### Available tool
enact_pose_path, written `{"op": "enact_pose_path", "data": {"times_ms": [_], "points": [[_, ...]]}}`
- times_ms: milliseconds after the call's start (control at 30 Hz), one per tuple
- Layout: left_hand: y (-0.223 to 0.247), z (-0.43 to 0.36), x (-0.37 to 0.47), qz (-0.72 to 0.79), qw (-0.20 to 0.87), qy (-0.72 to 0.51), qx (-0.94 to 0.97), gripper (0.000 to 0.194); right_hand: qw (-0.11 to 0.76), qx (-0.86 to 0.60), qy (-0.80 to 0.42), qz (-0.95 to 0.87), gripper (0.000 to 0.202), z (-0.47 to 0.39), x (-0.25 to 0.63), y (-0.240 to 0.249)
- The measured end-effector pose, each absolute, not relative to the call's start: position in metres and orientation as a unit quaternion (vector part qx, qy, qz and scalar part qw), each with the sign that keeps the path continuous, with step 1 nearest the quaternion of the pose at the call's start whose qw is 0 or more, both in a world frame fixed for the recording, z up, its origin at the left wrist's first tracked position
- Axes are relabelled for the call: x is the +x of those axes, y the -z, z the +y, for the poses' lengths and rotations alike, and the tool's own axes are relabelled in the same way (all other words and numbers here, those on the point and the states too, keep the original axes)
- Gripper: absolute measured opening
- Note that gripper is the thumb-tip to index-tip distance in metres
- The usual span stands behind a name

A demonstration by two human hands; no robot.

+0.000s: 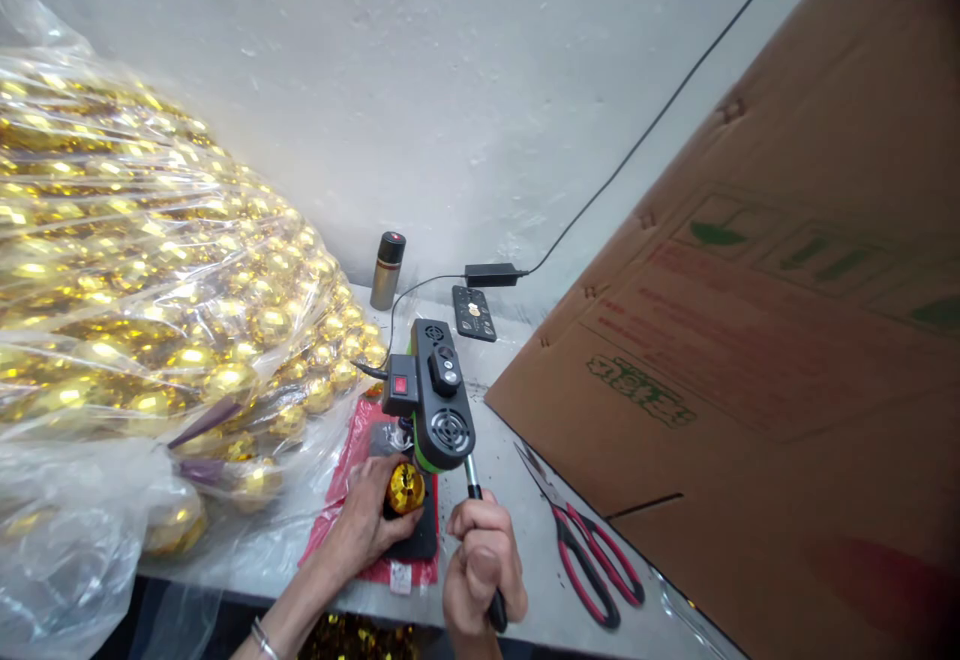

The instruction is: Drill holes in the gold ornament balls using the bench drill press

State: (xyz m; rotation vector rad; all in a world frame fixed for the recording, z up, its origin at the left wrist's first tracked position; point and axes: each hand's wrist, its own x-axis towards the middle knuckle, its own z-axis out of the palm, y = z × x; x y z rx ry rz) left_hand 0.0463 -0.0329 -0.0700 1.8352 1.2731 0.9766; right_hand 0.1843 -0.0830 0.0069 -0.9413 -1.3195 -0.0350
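A small black and green bench drill press (431, 360) with a red switch stands on the worktop. My left hand (367, 515) is closed around a shiny gold faceted ball (406, 488) on the black base (424, 537) of the machine, just below its head. My right hand (484, 570) wraps round the black-gripped lever (472, 480) that sticks out from the machine's near side. The machine's head hides any drill bit, so I cannot tell whether one touches the ball. Red plastic (322, 530) lies beneath the base.
Clear plastic full of gold balls (187, 270) fills the left. A large cardboard box (675, 390) leans in at right. Red-handled scissors (581, 545) lie beside it. Towards the wall are a bottle (386, 275), a phone (474, 314) and a power adapter (491, 274) with its cord.
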Motion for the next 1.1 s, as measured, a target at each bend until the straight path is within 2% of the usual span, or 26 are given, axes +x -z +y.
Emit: {"op": "enact_pose_path", "data": {"times_ms": [300,633,1100], "points": [[0.078,-0.032,0.047,0.491,0.342,-0.378,0.707,0.058,0.694,-0.418,0.01,-0.586,0.035,-0.082,0.183,-0.007],[0.074,-0.032,0.046,0.484,0.336,-0.372,0.717,0.055,0.699,-0.419,0.003,-0.579,0.037,-0.083,0.181,-0.002],[0.066,-0.034,0.049,0.502,0.328,-0.366,0.711,0.05,0.657,-0.408,0.057,-0.632,0.038,-0.08,0.186,0.024]]}}
